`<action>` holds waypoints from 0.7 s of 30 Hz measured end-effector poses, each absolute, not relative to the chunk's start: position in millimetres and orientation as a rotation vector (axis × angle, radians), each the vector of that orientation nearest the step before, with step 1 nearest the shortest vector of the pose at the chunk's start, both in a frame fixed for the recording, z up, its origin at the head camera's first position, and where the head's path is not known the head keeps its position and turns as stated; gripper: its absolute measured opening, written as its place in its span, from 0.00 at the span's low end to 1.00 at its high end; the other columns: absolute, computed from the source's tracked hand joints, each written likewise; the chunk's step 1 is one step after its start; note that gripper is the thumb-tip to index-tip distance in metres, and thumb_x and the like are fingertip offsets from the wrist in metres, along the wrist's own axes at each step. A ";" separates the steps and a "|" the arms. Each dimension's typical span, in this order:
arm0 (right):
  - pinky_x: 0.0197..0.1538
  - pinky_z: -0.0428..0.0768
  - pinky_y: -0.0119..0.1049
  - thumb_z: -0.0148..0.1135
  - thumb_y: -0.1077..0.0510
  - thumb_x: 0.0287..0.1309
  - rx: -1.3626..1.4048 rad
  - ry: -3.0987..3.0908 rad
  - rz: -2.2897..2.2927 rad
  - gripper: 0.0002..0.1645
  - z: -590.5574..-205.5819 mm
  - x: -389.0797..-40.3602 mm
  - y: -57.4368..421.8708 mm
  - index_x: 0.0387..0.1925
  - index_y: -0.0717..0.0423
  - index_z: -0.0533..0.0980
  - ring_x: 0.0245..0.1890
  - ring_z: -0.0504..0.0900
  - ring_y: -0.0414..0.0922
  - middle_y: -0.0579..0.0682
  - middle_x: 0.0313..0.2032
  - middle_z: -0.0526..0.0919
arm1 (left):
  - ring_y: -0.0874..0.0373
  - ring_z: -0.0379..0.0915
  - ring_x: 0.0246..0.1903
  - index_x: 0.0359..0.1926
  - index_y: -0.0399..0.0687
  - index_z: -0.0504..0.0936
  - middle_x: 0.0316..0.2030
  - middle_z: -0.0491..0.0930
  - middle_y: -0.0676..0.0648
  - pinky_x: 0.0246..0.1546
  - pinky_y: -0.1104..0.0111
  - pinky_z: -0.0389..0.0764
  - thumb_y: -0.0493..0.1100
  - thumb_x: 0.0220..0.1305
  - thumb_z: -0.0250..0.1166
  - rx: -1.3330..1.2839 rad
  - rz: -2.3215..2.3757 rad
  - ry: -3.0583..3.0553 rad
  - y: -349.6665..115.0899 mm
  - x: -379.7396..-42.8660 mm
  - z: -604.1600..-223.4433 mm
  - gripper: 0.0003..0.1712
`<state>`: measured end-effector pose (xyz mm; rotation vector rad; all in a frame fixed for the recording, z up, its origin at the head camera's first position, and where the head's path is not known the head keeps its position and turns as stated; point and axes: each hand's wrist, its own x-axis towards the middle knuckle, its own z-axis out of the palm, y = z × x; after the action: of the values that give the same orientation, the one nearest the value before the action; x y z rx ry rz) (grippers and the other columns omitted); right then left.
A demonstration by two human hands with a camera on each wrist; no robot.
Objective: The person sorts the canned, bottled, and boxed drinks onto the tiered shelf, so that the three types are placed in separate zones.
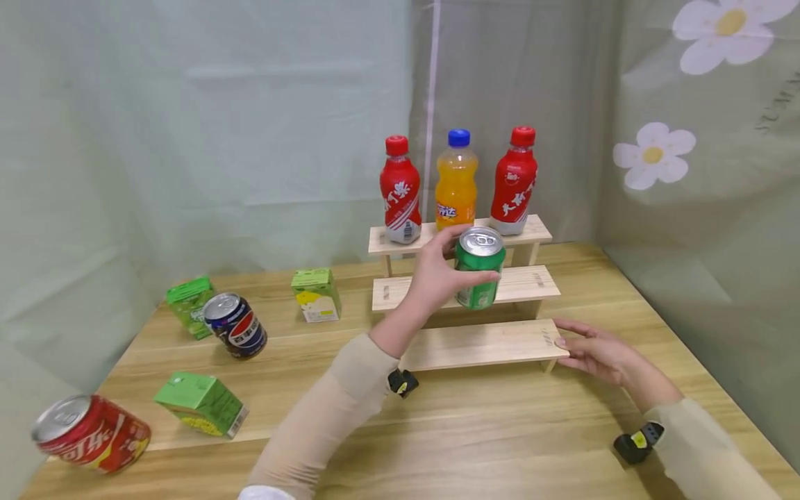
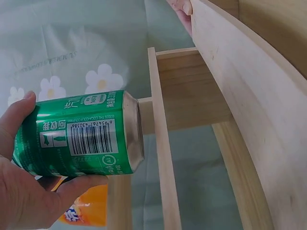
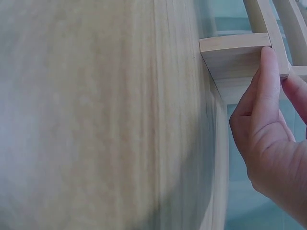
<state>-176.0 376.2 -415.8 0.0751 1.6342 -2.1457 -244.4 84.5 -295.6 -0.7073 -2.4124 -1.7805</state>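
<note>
My left hand (image 1: 432,274) grips a green soda can (image 1: 480,271) upright, thumb in front and fingers behind it. In the head view the can overlaps the middle step (image 1: 531,281) of a three-tier wooden rack; in the left wrist view its bottom rim is close to the step's edge. With thumb and fingers my right hand (image 1: 600,354) pinches the right end of the lowest step (image 1: 475,345). On the top step (image 1: 538,229) stand a red bottle (image 1: 401,198), an orange soda bottle (image 1: 456,187) and another red bottle (image 1: 515,184).
On the left of the wooden table (image 1: 475,444) are a red cola can (image 1: 103,437), a dark blue Pepsi can (image 1: 240,330) and three green drink cartons, one green-and-yellow carton (image 1: 316,297) nearest the rack. Curtains (image 1: 281,139) hang behind and to the right.
</note>
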 end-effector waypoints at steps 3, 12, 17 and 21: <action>0.46 0.82 0.33 0.57 0.65 0.63 0.073 1.623 -2.141 0.19 -415.9 -177.6 375.4 0.50 0.40 0.73 0.41 0.84 0.42 0.49 0.41 0.82 | 0.53 0.73 0.52 0.62 0.51 0.70 0.57 0.75 0.49 0.52 0.62 0.78 0.44 0.44 0.78 -0.713 -1.780 -2.408 89.4 -246.4 -297.3 0.42; 0.46 0.82 0.33 0.56 0.65 0.64 0.090 1.607 -2.149 0.18 -418.0 -178.5 377.6 0.46 0.38 0.75 0.42 0.84 0.42 0.49 0.41 0.82 | 0.55 0.73 0.51 0.62 0.49 0.71 0.56 0.76 0.49 0.51 0.67 0.77 0.43 0.44 0.78 -0.749 -1.780 -2.397 109.5 -248.2 -299.7 0.42; 0.47 0.82 0.33 0.56 0.65 0.64 0.084 1.612 -2.142 0.18 -419.1 -178.7 377.2 0.48 0.39 0.74 0.42 0.84 0.42 0.49 0.41 0.82 | 0.56 0.73 0.50 0.63 0.50 0.70 0.56 0.76 0.49 0.50 0.68 0.77 0.43 0.45 0.78 -0.726 -1.795 -2.406 119.2 -249.5 -302.3 0.42; 0.46 0.82 0.33 0.55 0.65 0.64 0.086 1.610 -2.144 0.18 -419.0 -179.1 378.2 0.45 0.36 0.75 0.41 0.84 0.42 0.49 0.41 0.82 | 0.55 0.73 0.52 0.64 0.51 0.68 0.57 0.75 0.49 0.51 0.67 0.77 0.44 0.46 0.77 -0.715 -1.801 -2.408 128.0 -250.2 -303.7 0.43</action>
<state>-179.1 378.2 -419.0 0.0857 1.6100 -2.1444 -250.2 128.0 -303.7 -0.7151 -2.4082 -1.8010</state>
